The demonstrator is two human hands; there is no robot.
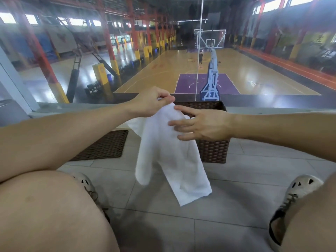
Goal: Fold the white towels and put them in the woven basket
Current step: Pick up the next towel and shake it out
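Left hand (151,102) pinching top of hanging white cloth towel (169,151), right hand (201,124) fingers spread, touching it, dark brown woven basket (212,150) behind on tiled floor (236,206)

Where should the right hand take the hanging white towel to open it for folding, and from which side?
Probably the top edge, beside where the left hand pinches it, coming from the right: the white towel hangs bunched from that one point, and the open right hand touches it close by.
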